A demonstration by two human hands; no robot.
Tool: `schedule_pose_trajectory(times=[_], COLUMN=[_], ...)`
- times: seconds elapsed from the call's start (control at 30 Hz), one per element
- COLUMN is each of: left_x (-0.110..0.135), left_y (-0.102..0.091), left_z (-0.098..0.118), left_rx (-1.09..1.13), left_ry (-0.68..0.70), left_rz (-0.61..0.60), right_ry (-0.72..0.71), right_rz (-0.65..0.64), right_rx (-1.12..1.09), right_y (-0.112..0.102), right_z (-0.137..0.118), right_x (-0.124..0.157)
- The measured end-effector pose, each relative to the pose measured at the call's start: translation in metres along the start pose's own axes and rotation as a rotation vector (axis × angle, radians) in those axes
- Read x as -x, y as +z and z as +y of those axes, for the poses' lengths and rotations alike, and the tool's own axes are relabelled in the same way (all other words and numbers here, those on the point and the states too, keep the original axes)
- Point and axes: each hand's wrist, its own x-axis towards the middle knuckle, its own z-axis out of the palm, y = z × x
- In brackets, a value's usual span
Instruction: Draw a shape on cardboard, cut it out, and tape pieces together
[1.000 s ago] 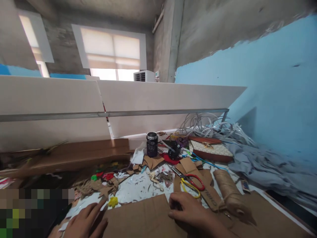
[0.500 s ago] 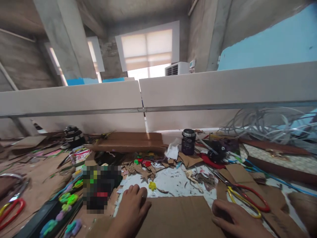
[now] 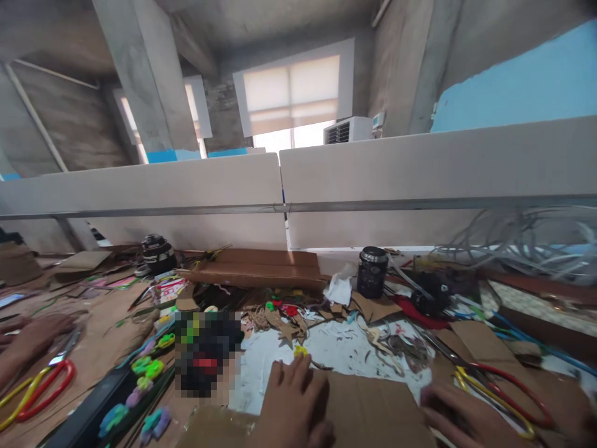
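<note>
My left hand lies flat, fingers stretched out, on the left part of a brown cardboard sheet at the near edge of the table. At the sheet's right edge my right hand rests with its fingers extended, blurred by motion. Red-and-yellow scissors lie just right of my right hand. A small yellow flower cut-out sits just beyond my left fingertips.
Another person's hand at the far left is beside a second pair of red scissors. A dark jar, crumpled tissue, cardboard scraps, coloured foam flowers and tangled white strips crowd the table. White partition boards stand behind.
The view has swung left, so another person's hand and scissors now show. My left hand has slid further onto the cardboard; my right hand stays at its right edge.
</note>
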Motion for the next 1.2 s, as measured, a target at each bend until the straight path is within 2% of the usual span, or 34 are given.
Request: schedule_pose_trajectory(times=[0.07, 0.13, 0.23, 0.3, 0.37, 0.63, 0.8, 0.9, 1.1, 1.2], left_x=[-0.015, -0.032, -0.051, -0.059, -0.064, -0.064, -0.067, -0.065, -0.049, -0.045], left_y=[0.024, 0.051, 0.084, 0.096, 0.099, 0.069, 0.062, 0.049, -0.002, -0.014], left_z=[0.005, 0.012, 0.02, 0.02, 0.017, 0.009, 0.007, 0.016, 0.047, 0.052], left_rx=[0.009, 0.004, 0.002, -0.014, -0.028, 0.029, -0.017, -0.063, -0.061, -0.049], left_ry=[0.157, 0.226, 0.318, 0.372, 0.39, 0.277, 0.265, 0.224, 0.171, 0.143], left_rz=[-0.055, -0.045, -0.051, -0.023, -0.005, -0.097, -0.148, -0.192, -0.234, -0.217], right_ry=[-0.054, -0.089, -0.013, 0.066, 0.128, 0.256, 0.246, 0.277, 0.302, 0.296], right_rz=[0.058, 0.027, 0.035, 0.083, 0.116, 0.117, 0.17, 0.208, 0.292, 0.313], right_rx=[0.091, 0.179, 0.284, 0.362, 0.435, 0.555, 0.565, 0.586, 0.618, 0.613], right_y=[-0.004, -0.006, -0.008, -0.01, -0.013, -0.029, -0.03, -0.03, -0.035, -0.034], right_z=[-0.003, -0.004, -0.001, 0.005, 0.009, 0.007, 0.013, 0.022, 0.035, 0.039], right_x=[-0.002, -0.005, -0.011, -0.013, -0.014, -0.014, -0.015, -0.014, -0.008, -0.007])
